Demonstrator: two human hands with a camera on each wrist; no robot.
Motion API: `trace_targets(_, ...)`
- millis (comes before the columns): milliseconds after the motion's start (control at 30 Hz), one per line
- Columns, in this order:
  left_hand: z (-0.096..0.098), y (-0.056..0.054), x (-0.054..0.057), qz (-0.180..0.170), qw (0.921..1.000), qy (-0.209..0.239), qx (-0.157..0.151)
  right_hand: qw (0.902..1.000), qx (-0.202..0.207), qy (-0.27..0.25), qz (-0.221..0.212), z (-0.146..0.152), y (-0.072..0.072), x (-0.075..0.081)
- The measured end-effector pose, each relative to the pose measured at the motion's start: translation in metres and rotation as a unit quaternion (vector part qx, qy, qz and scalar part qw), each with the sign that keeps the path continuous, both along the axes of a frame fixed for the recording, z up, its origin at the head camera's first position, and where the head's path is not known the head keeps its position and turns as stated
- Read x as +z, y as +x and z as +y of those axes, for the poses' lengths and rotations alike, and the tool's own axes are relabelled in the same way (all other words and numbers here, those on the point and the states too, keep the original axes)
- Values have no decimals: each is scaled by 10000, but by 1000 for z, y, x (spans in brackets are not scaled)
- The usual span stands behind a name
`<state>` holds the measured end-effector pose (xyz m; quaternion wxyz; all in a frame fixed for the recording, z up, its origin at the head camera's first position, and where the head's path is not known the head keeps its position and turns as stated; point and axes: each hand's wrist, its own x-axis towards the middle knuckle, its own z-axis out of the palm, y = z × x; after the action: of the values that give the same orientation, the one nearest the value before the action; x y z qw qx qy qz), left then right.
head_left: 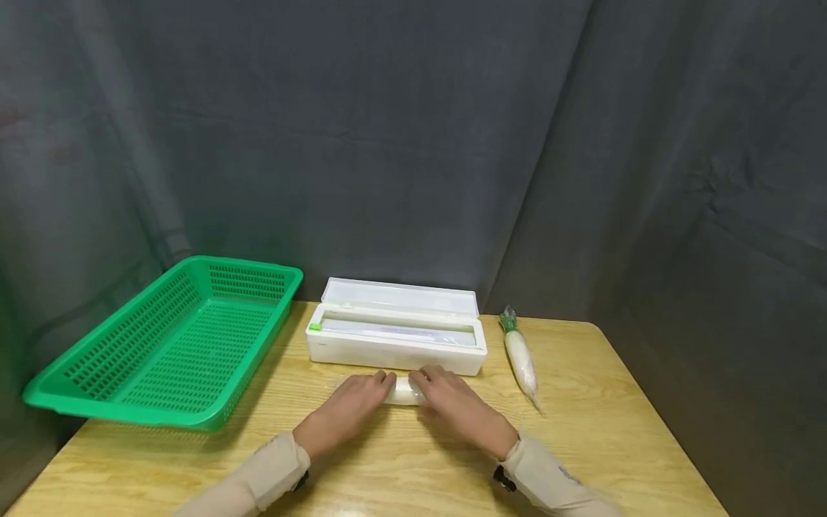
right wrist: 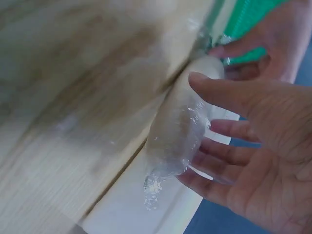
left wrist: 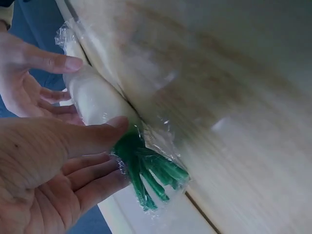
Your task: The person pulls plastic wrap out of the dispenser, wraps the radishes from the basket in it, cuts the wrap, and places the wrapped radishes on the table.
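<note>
A white radish (head_left: 404, 392) with green stalks (left wrist: 151, 170) lies sideways between both hands, wrapped in clear plastic film. My left hand (head_left: 352, 408) holds the stalk end, thumb on one side and fingers on the other. My right hand (head_left: 459, 409) holds the other end of the radish (right wrist: 178, 112), thumb over the body and fingers along its far side. A twist of film (right wrist: 152, 192) sticks out past the tapered end. Just behind the hands stands a white cling film box (head_left: 394, 359), its lid (head_left: 400, 296) raised, with a green cutter slider (head_left: 315, 327) at its left.
On the left sits a large green plastic basket (head_left: 222, 345). A second radish (head_left: 520, 359) with green stalks lies right of the box, seemingly film-wrapped. Dark grey curtains (head_left: 388, 143) hang behind and beside the wooden table (head_left: 620, 431).
</note>
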<state>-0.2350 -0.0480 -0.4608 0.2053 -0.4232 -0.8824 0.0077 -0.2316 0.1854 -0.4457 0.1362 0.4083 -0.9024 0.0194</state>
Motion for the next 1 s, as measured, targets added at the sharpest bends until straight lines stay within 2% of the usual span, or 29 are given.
trace_targets(133, -1, -4, 2, 311, 9993, -183, -25, 9938, -207, 347, 1034, -8, -2, -10)
trace_targets(233, -1, -5, 3, 163, 9997, -193, -4, 9899, -286, 498, 1297, -10, -7, -15)
trace_targets(333, -2, -5, 0, -240, 9997, 77, 0, 9948, -191, 435, 899, -8, -10, -14)
trace_targets(433, -1, -6, -4, -577, 9972, 459, -83, 9998, -89, 185, -27, -5, -14, -7)
trace_targets(533, 1, -7, -7, -684, 9953, 641, -241, 9941, -59, -119, -1072, -2, -16, 3)
trace_targets(600, 3, -7, -7, -708, 9950, 641, -284, 9891, -51, -254, -1447, -1, -15, 7)
trace_targets(700, 3, -8, -6, -745, 9953, 562, -275, 9894, -112, -237, -1429, -2, -9, 7)
trace_targets(800, 3, -9, -5, -727, 9959, 486, -220, 9945, -196, -126, -1022, -6, -4, 3)
trace_targets(900, 4, -9, -5, -616, 9968, 473, -191, 9964, -266, -119, -790, -10, -2, 0)
trace_targets(1000, 4, -7, -5, -518, 9970, 543, -195, 9962, -324, -160, -793, -11, -3, -2)
